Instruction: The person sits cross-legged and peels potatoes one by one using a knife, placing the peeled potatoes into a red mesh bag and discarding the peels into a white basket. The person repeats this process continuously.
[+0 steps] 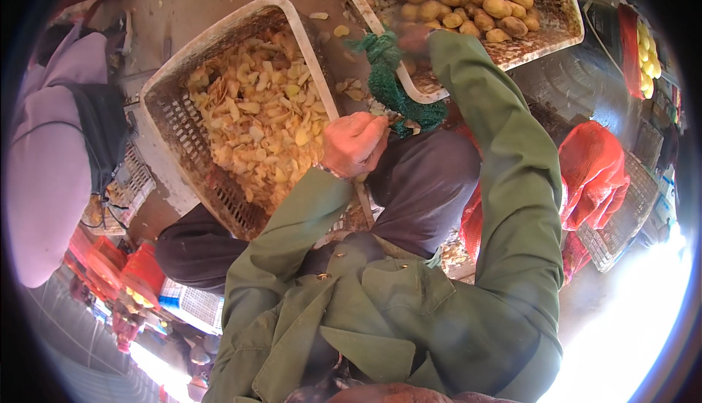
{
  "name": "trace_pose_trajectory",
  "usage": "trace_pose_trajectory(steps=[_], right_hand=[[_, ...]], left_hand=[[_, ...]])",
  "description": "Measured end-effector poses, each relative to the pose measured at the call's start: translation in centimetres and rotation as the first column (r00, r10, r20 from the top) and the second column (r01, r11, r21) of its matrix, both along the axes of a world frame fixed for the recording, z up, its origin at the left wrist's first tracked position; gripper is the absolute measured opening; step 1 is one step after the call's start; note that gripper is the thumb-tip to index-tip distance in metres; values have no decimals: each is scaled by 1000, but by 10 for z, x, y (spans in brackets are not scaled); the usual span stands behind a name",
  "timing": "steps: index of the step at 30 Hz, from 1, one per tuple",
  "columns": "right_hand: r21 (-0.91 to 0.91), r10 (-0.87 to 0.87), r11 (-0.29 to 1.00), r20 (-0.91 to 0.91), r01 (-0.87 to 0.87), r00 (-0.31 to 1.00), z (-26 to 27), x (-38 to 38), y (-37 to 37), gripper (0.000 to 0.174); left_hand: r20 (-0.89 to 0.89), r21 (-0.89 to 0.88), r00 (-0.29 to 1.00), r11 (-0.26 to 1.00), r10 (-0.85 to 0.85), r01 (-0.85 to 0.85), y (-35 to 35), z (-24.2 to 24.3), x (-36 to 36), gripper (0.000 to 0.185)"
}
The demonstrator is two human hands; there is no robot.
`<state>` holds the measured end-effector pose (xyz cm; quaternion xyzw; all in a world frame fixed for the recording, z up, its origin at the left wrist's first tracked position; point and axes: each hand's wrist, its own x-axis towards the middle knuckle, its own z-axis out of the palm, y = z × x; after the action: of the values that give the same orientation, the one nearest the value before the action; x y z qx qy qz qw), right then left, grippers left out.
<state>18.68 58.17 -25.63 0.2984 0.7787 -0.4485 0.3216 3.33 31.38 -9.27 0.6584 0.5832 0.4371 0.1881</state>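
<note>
My left hand (pixel 355 144) is curled, back up, over the near right corner of a plastic crate (pixel 310 54) full of pale peelings (pixel 258 112), close beside my knee; whether something is in its fingers is hidden. My right hand (pixel 415 39), partly blurred and partly behind the green sleeve, reaches to the near left side of a second dirty crate (pixel 567 16), where many brownish-yellow potatoes (pixel 496 7) lie. Knotted green netting (pixel 384 63) is on that crate's near left rim and hangs down between my hands.
At the left is a person in a light purple garment (pixel 49 172), near another crate (pixel 131 183). Red mesh sacks (pixel 592 175) stand at the right by a crate (pixel 630 211). Scraps of peel (pixel 351 89) lie on the wet floor between the crates.
</note>
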Motion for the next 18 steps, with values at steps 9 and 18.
trace_pose_trajectory(steps=[9, 18], right_hand=[[240, -290, 927, -30, 289, 957, -22, -8, 27, 36], [333, -32, 943, 16, 25, 999, -31, -34, 16, 45]], left_hand=[[-2, 17, 1000, 1000, -12, 12, 4, -2, 3, 28], [-24, 0, 1000, 1000, -8, 8, 2, -8, 2, 27]])
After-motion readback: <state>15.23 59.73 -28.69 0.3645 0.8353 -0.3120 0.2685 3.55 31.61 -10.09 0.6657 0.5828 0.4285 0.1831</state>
